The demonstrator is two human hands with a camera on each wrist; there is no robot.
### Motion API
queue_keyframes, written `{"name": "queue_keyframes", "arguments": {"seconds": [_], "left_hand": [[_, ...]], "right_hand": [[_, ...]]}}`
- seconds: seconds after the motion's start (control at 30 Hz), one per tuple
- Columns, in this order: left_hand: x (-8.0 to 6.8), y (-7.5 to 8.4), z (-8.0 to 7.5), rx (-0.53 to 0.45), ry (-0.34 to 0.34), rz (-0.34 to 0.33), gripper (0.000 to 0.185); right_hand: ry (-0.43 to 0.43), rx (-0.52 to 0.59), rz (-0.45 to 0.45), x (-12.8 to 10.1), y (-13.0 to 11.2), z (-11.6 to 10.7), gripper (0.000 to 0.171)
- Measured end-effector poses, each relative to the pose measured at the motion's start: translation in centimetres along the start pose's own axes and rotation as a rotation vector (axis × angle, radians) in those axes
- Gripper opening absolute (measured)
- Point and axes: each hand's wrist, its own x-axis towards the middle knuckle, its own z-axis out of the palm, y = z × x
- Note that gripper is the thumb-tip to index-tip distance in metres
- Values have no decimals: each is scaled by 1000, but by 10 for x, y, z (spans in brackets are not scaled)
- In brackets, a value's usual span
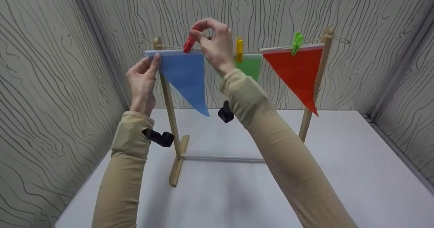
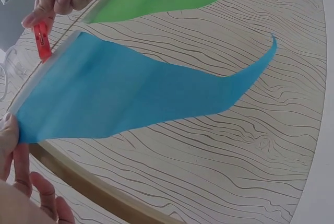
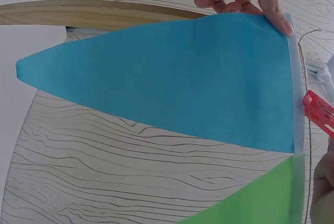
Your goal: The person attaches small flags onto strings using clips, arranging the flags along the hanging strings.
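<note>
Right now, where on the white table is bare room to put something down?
The white table is bare in front of the stand's crossbar and to the right of the right post. Up at the string it is crowded: both hands, red peg, blue flag.
</note>
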Motion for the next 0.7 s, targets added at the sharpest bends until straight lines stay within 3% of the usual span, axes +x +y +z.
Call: {"name": "queue_keyframes", "arguments": {"seconds": [0.7], "left_hand": [[2, 4, 0, 21, -18, -45, 15]], "right_hand": [[-113, -97, 6, 3, -4, 9, 17]]}}
